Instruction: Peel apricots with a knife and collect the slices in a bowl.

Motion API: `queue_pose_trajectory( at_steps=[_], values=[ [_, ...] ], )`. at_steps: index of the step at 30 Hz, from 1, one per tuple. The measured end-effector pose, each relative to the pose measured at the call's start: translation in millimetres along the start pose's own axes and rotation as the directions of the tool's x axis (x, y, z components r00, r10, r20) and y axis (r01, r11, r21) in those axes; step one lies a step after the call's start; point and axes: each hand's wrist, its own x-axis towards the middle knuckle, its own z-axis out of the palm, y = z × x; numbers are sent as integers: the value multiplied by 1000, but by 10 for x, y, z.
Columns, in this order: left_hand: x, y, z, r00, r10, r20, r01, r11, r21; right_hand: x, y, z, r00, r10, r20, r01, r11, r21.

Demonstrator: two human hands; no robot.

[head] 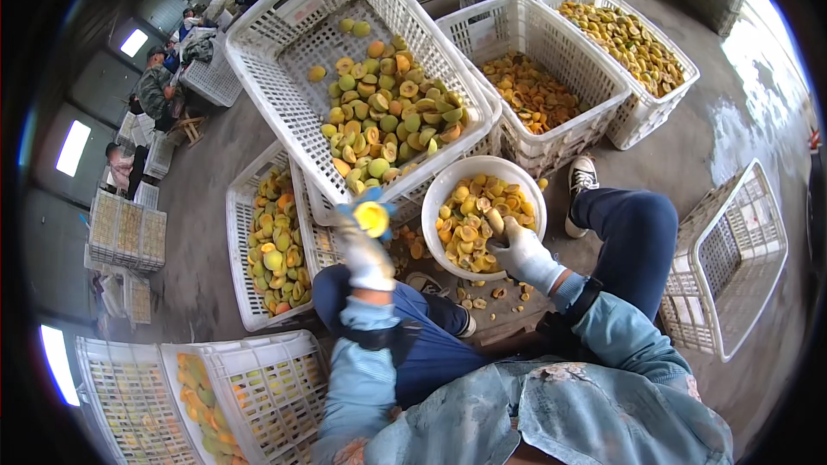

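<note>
My left hand, in a white work glove with blue fingertips, is motion-blurred at the near corner of a large white plastic crate. It grips a yellow apricot half, cut face up. Halved green and orange apricots are heaped in that crate. My right hand, also gloved, is over the rim of a round white tub. Between its fingers is a short tan tool handle; the rest of the tool cannot be made out. Yellow apricot halves fill much of the tub.
Around me stand more crates: a left one with halves, a deep one and a full one ahead. A tilted crate stands right. Fruit scraps litter the floor by my shoes. People sit at far left.
</note>
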Motion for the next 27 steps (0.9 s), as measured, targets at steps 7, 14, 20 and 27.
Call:
queue_pose_trajectory(
  at_steps=[7,14,20,27],
  values=[
    [786,971,-1030,936,297,190,-175,-77,982,-132,-248,-124,961,170,216,-203,969,140],
    [1193,510,413,809,19,588,-510,521,684,-73,-266,-181,966,130,223,-171,970,174],
    [1442,-535,1394,501,-110,858,-861,36,508,-88,-245,-238,961,114,251,-167,966,199],
    [1505,-774,1767,659,-116,743,-750,-26,661,-44,-171,-299,943,192,272,-248,950,188]
  ],
)
